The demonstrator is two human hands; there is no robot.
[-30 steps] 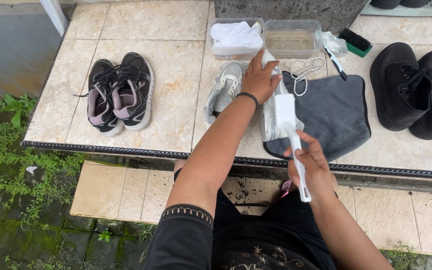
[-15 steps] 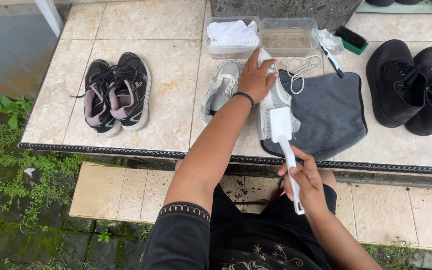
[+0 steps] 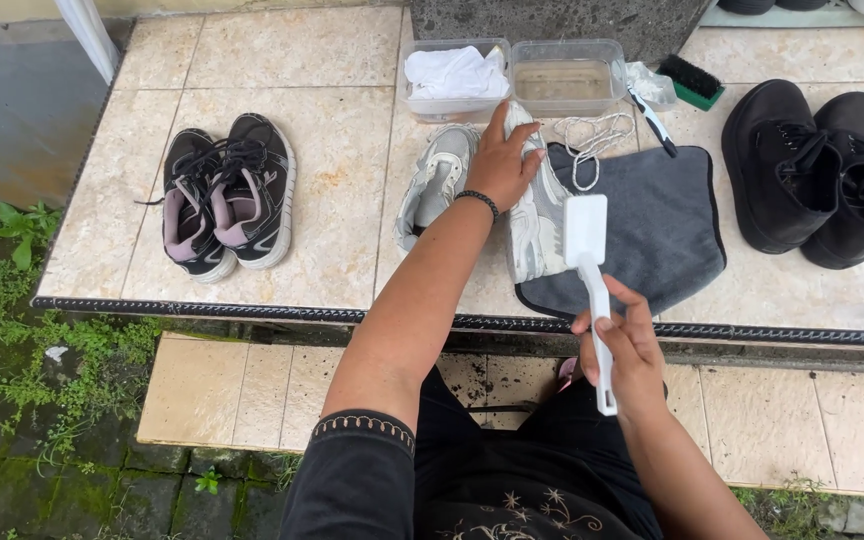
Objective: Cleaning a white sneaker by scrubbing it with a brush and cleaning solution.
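Observation:
My left hand grips a white sneaker that lies on a grey towel on the tiled ledge. The second white sneaker rests just left of it. My right hand holds a white long-handled brush by its handle, with the brush head raised just right of the held sneaker. Loose white laces lie at the towel's far edge.
Two clear tubs sit at the back: one with white cloth, one with cloudy water. A green scrub brush and a small brush lie nearby. Black-and-pink sneakers stand left, black shoes right. A lower step lies below.
My right hand has drawn the brush back off the sneaker toward my body, then lifted it slightly. My left hand keeps its grip on the sneaker.

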